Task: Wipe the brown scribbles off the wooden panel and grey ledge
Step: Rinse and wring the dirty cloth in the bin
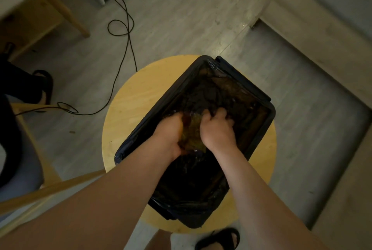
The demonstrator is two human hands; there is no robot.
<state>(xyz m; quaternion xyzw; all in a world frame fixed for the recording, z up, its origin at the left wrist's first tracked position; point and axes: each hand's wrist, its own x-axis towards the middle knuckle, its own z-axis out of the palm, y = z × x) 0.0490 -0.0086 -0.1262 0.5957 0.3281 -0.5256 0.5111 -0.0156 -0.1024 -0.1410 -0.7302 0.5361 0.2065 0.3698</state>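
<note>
Head view, looking straight down. Shows a black tub (269,117) lined with dark plastic film, standing on a round wooden table (128,109). Holds a yellow-brown cloth (193,134) bunched low inside the tub, over dark, glinting liquid. Grips the near-left side of the cloth with the left hand (171,135), fingers curled round the wad. Clenches the far-right side with the right hand (218,129), knuckles up, fingertips dug into the folds. Looks like rinsing or wringing, so judged a step between bouts of wiping rather than wiping itself. Shows no brown scribbles anywhere. Cannot tell whether the pale boards and grey strip at the right edge belong to the panel and ledge.

As to handling, judged soft and limp, probably soaked. Likely heavier and more slippery than when dry, and bound to drip if lifted unwrung. Best taken as a tight wad in the fist, not by a corner. Best squeezed over the tub before carrying. Nothing fragile about it. Worth minding the black cable (124,28) looped on the floor.
</note>
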